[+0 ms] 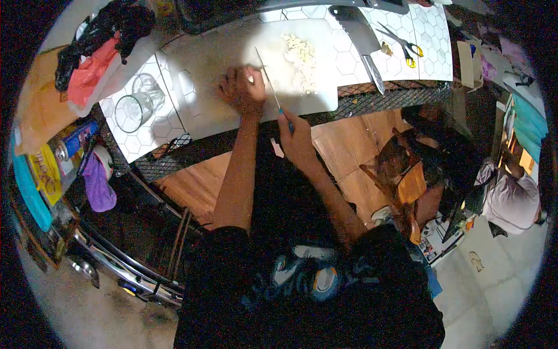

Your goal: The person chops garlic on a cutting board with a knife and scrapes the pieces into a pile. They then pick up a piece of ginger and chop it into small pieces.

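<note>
My right hand [295, 136] is wrapped around the teal handle of a thin-bladed knife [267, 77], its blade pointing away from me over the light cutting board [212, 110]. Just left of the blade, my left hand [243, 92] has its fingers curled around a small pale piece of food [250, 78], partly hidden by the fingers. Chopped pale pieces [302, 55] lie scattered on the board to the right of the knife.
A cleaver [361, 41] and yellow-handled scissors [402, 43] lie right of the board on hexagon-patterned tiles. A clear glass [132, 111] stands at the left. Beyond it are a plastic tub [119, 72] and a purple cloth [99, 181]. Wooden chairs [407, 183] stand below right.
</note>
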A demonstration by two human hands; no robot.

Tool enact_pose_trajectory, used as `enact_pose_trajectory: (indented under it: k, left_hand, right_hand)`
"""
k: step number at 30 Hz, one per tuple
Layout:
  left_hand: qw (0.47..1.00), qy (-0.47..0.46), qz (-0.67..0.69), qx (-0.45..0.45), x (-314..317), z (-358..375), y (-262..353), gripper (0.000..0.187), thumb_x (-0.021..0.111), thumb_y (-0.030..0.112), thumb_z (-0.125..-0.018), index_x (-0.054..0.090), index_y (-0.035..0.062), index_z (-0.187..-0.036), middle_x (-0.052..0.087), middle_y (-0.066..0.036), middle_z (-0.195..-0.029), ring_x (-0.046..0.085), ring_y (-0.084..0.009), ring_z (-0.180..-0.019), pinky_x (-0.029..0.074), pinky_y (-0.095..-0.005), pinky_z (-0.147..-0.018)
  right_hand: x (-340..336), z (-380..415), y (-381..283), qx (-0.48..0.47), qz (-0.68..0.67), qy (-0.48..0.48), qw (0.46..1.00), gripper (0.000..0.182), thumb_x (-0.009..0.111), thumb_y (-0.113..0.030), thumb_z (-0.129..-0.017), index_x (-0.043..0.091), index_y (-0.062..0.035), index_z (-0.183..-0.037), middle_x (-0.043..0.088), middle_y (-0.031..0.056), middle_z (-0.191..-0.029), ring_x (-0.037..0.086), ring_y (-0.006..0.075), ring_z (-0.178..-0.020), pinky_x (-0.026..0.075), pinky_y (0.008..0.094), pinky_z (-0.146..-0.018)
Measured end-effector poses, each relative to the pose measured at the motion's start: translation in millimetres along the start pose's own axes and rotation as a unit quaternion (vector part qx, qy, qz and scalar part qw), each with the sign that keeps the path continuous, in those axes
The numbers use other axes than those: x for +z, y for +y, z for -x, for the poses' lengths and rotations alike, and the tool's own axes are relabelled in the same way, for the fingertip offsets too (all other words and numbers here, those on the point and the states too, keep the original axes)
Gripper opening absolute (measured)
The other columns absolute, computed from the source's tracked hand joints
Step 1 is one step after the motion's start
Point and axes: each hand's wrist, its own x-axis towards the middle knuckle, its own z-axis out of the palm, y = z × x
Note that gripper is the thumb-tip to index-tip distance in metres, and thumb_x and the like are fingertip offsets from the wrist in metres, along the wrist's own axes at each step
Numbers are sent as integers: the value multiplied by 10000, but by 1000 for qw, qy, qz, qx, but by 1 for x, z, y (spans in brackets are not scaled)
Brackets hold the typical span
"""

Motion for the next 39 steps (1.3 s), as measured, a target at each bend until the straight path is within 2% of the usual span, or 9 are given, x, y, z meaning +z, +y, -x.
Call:
enact_pose_trajectory:
  k: [4, 9, 14, 20, 22, 27, 29, 32, 39]
  left_hand:
    - [999, 39, -21, 26, 0, -8, 1, 93, 626, 176, -755, 578, 110, -710, 581, -73, -804, 557, -309, -813, 393, -443, -723]
    - [999, 26, 8, 31, -6, -8, 0, 95, 626, 168, -763, 586, 97, -715, 593, -78, -825, 558, -316, -818, 399, -464, -725]
    - [999, 47, 16, 9, -6, -7, 2, 93, 632, 174, -760, 610, 86, -738, 610, -86, -851, 563, -315, -865, 402, -480, -778]
    - [993, -76, -84, -23, -9, -13, 9, 187, 694, 243, -755, 665, 103, -877, 637, -89, -927, 565, -312, -987, 375, -474, -907]
    - [987, -71, 130, 55, -32, -19, 24, 258, 740, 280, -735, 672, 121, -925, 622, -83, -1037, 530, -316, -1075, 348, -493, -952]
    - [968, -150, 100, 175, -51, -18, 19, 308, 781, 294, -702, 678, 139, -948, 562, -79, -1170, 468, -309, -1161, 326, -506, -976]
    - [960, -164, 104, 201, -44, -23, 14, 315, 786, 288, -697, 679, 140, -953, 543, -82, -1207, 455, -304, -1173, 323, -507, -976]
    - [945, -226, 111, 208, -43, -37, 23, 269, 786, 295, -702, 696, 138, -901, 596, -85, -1129, 495, -307, -1111, 329, -499, -957]
    - [940, -268, 152, 145, -9, -46, 45, 213, 775, 310, -748, 720, 112, -805, 675, -55, -906, 570, -260, -995, 332, -479, -950]
  right_hand:
    - [-9, 12, -6, 140, -59, -76, 985, 393, 486, -241, -1005, 555, 29, -1281, 657, 260, -1109, 641, 329, -1036, 470, 392, -911]
    - [-16, 1, -2, 62, -10, -43, 997, 395, 471, -253, -1014, 544, -2, -1311, 652, 269, -1115, 651, 330, -1028, 485, 370, -897]
    - [-41, -8, -21, 235, -56, -142, 960, 393, 480, -260, -1014, 538, -44, -1337, 682, 198, -1011, 647, 240, -955, 489, 334, -850]
    - [-44, 5, 6, 41, -60, 11, 997, 371, 508, -243, -995, 555, -67, -1318, 535, 156, -645, 515, 211, -552, 434, 347, -536]
    - [-53, 7, 5, 72, -55, 11, 996, 364, 501, -242, -995, 566, -65, -1306, 580, 170, -698, 548, 224, -582, 456, 351, -563]
    - [-66, 9, 15, 57, -53, 41, 996, 352, 491, -226, -987, 592, -45, -1272, 665, 214, -843, 624, 253, -665, 501, 362, -631]
    - [-66, 14, 27, 56, -58, 41, 996, 366, 466, -204, -1009, 563, -58, -1330, 581, 65, -701, 505, 99, -615, 435, 270, -562]
    - [-72, 18, 24, 101, -44, 42, 993, 366, 488, -220, -981, 592, -23, -1273, 676, 239, -895, 657, 254, -693, 506, 368, -633]
    - [-76, 22, 28, 84, -57, 36, 994, 376, 496, -242, -984, 593, -34, -1281, 685, 251, -919, 649, 244, -676, 503, 367, -626]
